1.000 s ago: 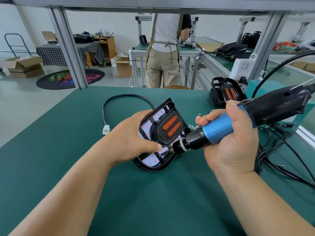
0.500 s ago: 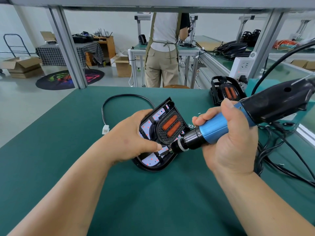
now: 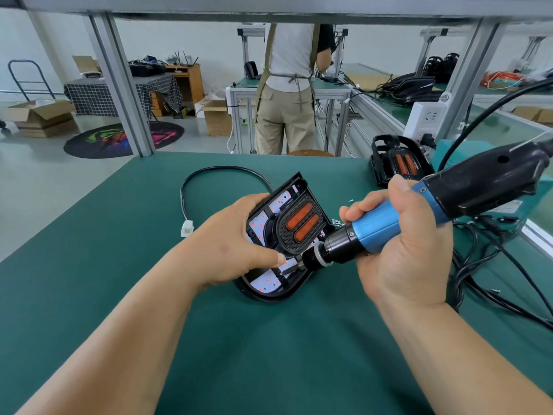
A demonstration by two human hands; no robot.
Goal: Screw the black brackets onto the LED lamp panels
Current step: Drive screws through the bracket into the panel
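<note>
An LED lamp panel (image 3: 267, 283) in a black housing lies tilted on the green table (image 3: 89, 265), its white board dotted with red LEDs. A black bracket (image 3: 294, 227) with two orange inserts sits on top of it. My left hand (image 3: 236, 247) grips the panel's left edge, thumb pressed on its face near the screw spot. My right hand (image 3: 401, 244) holds a blue and black electric screwdriver (image 3: 380, 227). Its bit touches the panel's lower part, just under the bracket.
The panel's black cable (image 3: 194, 181) loops left to a white plug (image 3: 187, 228). A second lamp panel (image 3: 398, 163) lies at the back right by a white power strip (image 3: 425, 118). Black cords (image 3: 490, 280) tangle on the right. Loose screws (image 3: 338, 223) lie behind the bracket. A person (image 3: 287, 85) stands beyond the table.
The screwdriver has slid left and down a little, its bit deeper against the panel. My left hand and the panel have stayed in place.
</note>
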